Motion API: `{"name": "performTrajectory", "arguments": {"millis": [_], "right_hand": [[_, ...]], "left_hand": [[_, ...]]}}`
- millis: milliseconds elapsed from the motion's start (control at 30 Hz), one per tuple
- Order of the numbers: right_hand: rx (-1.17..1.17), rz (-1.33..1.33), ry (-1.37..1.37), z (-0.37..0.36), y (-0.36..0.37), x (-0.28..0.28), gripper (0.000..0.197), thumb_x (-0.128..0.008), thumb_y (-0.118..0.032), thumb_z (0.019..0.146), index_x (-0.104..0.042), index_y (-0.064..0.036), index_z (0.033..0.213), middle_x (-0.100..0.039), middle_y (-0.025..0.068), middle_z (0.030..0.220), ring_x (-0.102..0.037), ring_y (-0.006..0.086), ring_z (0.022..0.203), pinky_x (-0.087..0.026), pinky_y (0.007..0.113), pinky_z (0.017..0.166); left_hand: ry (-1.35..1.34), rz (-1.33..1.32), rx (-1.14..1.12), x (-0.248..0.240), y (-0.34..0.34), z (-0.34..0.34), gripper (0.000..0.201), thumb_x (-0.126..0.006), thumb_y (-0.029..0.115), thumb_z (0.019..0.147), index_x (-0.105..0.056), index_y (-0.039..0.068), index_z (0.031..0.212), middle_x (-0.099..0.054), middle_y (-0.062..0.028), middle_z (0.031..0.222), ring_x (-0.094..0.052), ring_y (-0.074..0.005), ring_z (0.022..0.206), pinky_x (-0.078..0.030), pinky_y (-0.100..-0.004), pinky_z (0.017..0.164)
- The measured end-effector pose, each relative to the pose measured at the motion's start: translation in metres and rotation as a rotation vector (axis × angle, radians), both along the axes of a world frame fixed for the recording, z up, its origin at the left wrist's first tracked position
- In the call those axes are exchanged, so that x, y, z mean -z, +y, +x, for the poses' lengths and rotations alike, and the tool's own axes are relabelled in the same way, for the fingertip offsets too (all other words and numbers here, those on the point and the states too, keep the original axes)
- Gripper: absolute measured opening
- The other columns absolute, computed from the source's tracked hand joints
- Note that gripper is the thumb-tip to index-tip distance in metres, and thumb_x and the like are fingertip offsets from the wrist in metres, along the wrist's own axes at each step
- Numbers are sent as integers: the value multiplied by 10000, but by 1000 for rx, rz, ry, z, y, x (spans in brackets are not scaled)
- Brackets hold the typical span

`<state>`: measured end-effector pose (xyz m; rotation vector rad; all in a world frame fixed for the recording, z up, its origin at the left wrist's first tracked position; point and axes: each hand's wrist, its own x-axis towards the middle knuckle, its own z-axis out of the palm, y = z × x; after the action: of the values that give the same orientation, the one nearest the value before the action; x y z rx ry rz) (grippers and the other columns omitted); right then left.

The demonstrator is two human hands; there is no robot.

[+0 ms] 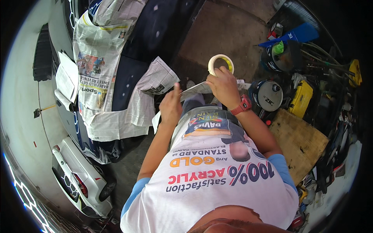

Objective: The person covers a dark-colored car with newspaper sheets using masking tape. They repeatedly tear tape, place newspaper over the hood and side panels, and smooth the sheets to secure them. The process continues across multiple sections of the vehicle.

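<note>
"So, what are the hands doing?"

"Mid-frame, the right hand (pixel 224 88) pinches the lower edge of a cream, ring-shaped roll of masking tape (pixel 212 63). A narrow greyish strip of paper (pixel 195 90) stretches between it and the left hand (pixel 170 108)."

"Does the left one grip the strip?"

"Its fingers are partly curled beside the strip's end; whether they pinch it, I cannot tell."

"And the surface nearby?"

"Left of the hands and toward the top, a glossy dark-blue car body (pixel 130 73) with pale spots, partly covered by grey printed newspaper sheets (pixel 99 42)."

"The room?"

"Brown, stained flooring (pixel 221 33) at upper centre. At right, a round can with a white lid (pixel 267 100), a yellow plastic package (pixel 302 99) and, below them, a worn brown wooden board (pixel 297 141). Lower left, a white car (pixel 83 174); far left, a pale wall (pixel 23 101)."
</note>
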<state>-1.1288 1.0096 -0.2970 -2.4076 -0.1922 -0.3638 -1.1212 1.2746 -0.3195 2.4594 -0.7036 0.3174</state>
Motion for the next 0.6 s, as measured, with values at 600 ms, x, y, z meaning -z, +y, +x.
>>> {"name": "performTrajectory", "arguments": {"millis": [600], "right_hand": [[-52, 862, 385, 94, 139, 84, 212, -692, -249, 960, -797, -71, 1011, -761, 181, 964, -725, 358, 945, -545, 455, 881]], "left_hand": [[-547, 797, -278, -225, 83, 169, 248, -728, 120, 930, -790, 264, 1122, -745, 99, 1014, -662, -180, 1100, -163, -565, 1267]]}}
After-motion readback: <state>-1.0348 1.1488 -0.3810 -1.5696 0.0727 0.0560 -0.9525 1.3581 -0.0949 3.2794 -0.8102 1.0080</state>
